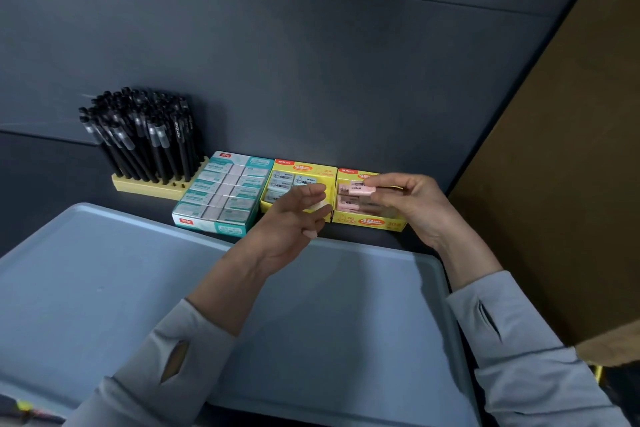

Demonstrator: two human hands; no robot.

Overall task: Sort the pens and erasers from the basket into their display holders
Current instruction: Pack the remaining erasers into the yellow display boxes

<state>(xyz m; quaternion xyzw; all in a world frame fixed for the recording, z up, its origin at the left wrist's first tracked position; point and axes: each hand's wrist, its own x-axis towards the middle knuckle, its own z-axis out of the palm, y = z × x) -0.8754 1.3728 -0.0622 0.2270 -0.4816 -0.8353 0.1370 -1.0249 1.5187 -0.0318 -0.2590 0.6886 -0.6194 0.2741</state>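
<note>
My right hand [408,208] pinches one pink eraser [362,189]; my left hand [291,222] has its fingers [313,191] apart. Below the fingers, two yellow boxes [367,222].

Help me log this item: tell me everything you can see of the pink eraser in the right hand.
The pink eraser is a small pale-pink rectangular block with dark print too blurred to read. It lies roughly level, pinched at its right end by the fingertips of the right hand, above the right yellow box, which holds others like it. Whether it touches them is unclear.
</note>
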